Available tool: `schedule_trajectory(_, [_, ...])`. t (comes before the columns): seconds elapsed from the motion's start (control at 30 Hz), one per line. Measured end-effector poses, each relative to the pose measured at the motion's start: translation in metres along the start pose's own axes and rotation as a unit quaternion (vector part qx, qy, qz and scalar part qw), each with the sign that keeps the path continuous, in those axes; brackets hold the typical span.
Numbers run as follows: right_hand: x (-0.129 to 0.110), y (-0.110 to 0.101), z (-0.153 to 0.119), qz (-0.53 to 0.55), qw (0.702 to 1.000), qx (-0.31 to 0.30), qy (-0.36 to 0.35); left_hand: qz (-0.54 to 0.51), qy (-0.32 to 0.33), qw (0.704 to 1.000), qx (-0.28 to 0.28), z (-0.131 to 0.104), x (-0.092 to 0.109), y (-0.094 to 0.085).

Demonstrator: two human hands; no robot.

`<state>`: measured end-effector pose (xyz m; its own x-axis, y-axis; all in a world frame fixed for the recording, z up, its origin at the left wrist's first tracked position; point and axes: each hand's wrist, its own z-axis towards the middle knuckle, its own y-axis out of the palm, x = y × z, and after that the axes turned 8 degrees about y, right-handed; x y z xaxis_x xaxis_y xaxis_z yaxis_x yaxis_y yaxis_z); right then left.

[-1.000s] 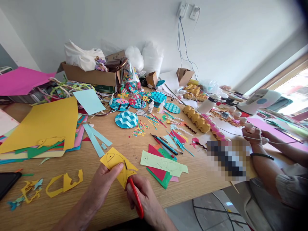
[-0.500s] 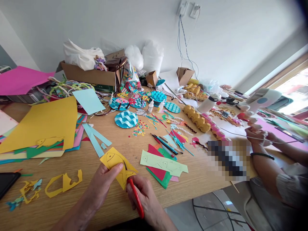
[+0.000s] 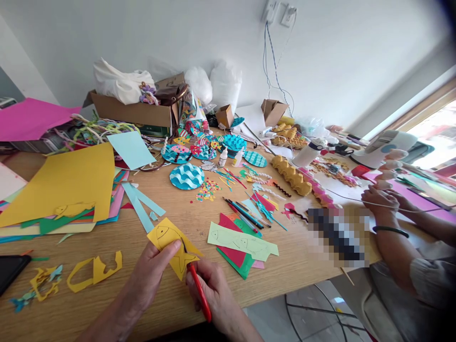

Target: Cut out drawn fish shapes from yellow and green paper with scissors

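My left hand [image 3: 151,266] pinches a piece of yellow paper [image 3: 166,231] with a fish drawn on it, thumb on top. In my right hand [image 3: 213,280] are red-handled scissors [image 3: 200,294], fingers wrapped about the handles. Their blades reach the paper near the fish's tail and are mostly hidden. A cut runs along the fish's outline, and a strip of yellow paper stands away from it. Just right of my hands lies a pale green paper strip [image 3: 242,241] with fish drawings, on top of red and green paper.
Yellow scraps [image 3: 83,280] and a black device [image 3: 12,273] lie at left, below stacked coloured paper [image 3: 78,175]. Behind are pens [image 3: 245,213], glue bottles [image 3: 223,157] and blue wavy discs [image 3: 186,176]. At right, another person's hands [image 3: 381,199] hold a pale bumpy strip.
The scissors and my right hand have shifted very slightly left at the tail end of the paper. The other person's hands and pale strip have moved a little.
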<state>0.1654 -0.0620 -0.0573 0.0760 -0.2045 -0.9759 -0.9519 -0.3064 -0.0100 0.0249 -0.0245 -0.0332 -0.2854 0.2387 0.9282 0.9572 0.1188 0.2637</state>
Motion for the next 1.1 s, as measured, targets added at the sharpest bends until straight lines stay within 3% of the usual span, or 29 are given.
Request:
schedule_trajectory(0.6, [0.0014, 0.0007, -0.0006, -0.005, 1.000, 0.005, 0.009, 0.022, 0.012, 0.999, -0.026, -0.0015, 0.0024, 0.0003])
schedule_trajectory(0.9, [-0.0041, 0.0006, 0.0005, -0.013, 1.000, 0.002, 0.015, 0.022, 0.019, 1.000, 0.004, -0.0027, 0.0020, -0.0026])
schedule_trajectory(1.1, [-0.0050, 0.0019, 0.0009, -0.003, 1.000, -0.010, 0.028, 0.036, 0.022, 0.999, -0.026, -0.0015, 0.0010, -0.0050])
